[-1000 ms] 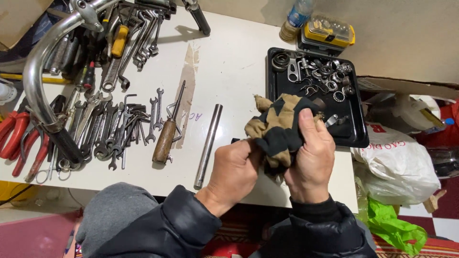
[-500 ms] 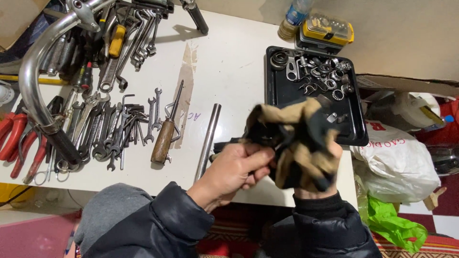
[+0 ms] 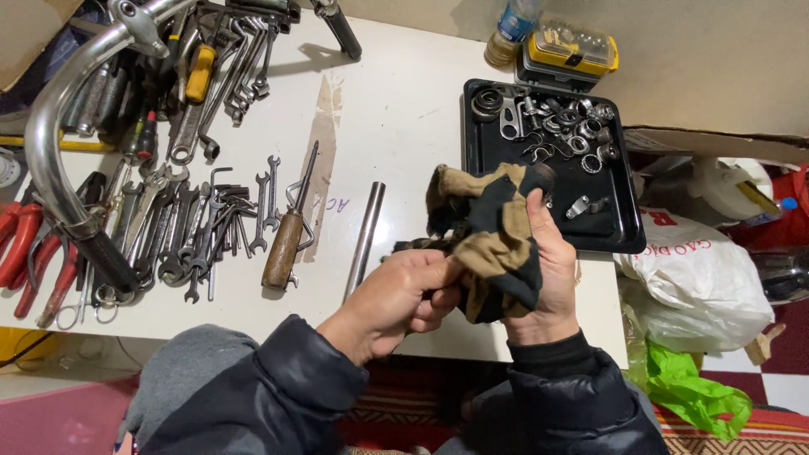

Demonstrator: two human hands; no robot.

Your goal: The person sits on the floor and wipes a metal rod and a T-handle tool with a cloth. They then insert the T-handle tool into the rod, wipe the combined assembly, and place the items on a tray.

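Observation:
My right hand (image 3: 549, 270) grips a crumpled black and tan rag (image 3: 489, 227), holding it up over the white table's near edge. My left hand (image 3: 396, 299) is closed on a small dark part (image 3: 417, 246) that pokes out to the left of the rag; most of that part is hidden by the cloth and my fingers. Both hands meet just left of the black tray (image 3: 619, 236).
The black tray holds several metal rings, nuts and brackets (image 3: 556, 126). A steel tube (image 3: 364, 240) and a wooden-handled screwdriver (image 3: 286, 236) lie on the white table (image 3: 404, 118). Wrenches (image 3: 202, 227), red pliers (image 3: 34, 253) and a chrome handlebar (image 3: 50, 152) crowd the left. Plastic bags (image 3: 699, 286) sit right.
The rag was bunched between both hands, then spread over my right hand. Now my right thumb presses on top of it and my left hand has turned at the dark part.

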